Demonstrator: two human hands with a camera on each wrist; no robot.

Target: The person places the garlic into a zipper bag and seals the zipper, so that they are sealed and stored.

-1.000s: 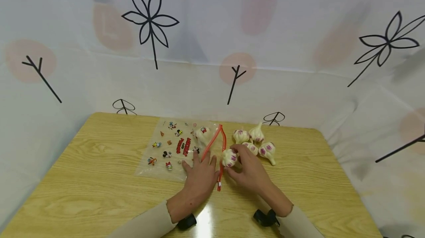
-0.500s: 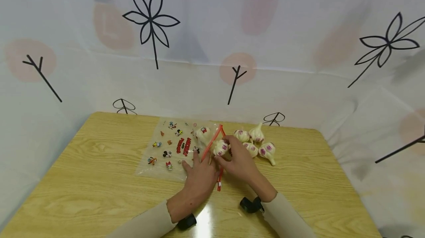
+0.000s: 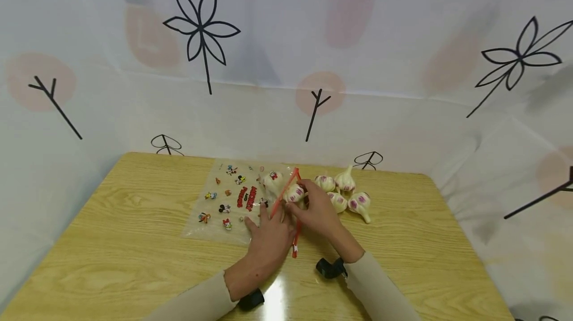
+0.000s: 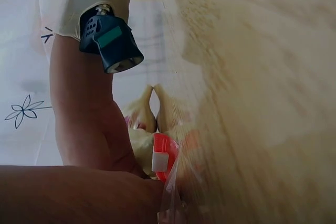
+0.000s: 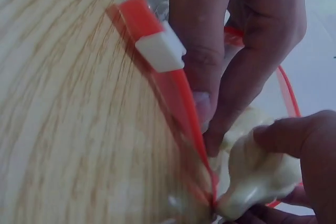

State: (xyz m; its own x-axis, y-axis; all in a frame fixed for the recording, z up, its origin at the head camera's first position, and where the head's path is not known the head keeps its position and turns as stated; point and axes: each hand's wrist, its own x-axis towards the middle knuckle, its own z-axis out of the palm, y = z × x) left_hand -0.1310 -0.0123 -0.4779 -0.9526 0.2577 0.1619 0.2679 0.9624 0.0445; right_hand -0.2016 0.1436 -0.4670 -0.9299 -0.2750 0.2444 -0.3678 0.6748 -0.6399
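Observation:
My right hand (image 3: 315,209) grips a garlic bulb (image 3: 294,192) at the mouth of a clear zip bag (image 3: 215,231) printed with cartoon figures. In the right wrist view the gripped bulb's pale neck (image 5: 257,171) shows between thumb and fingers, inside the red zip strip (image 5: 184,93). Spread over the bag's near part, my left hand (image 3: 270,236) has its fingers extended, the fingertips at the red-edged opening. Another garlic bulb (image 3: 272,181) lies inside the bag, seen through the plastic. The white slider (image 5: 160,48) sits near the strip's end.
Several loose garlic bulbs (image 3: 345,180) lie grouped right of the bag, just beyond my right hand. The wooden table (image 3: 134,261) backs onto a white patterned cloth (image 3: 268,112). Black wrist cameras (image 3: 330,267) hang under both forearms.
My right hand has moved left and slightly away from me, carrying the garlic bulb from beside the red strip into the bag's mouth. My left hand has stayed in place.

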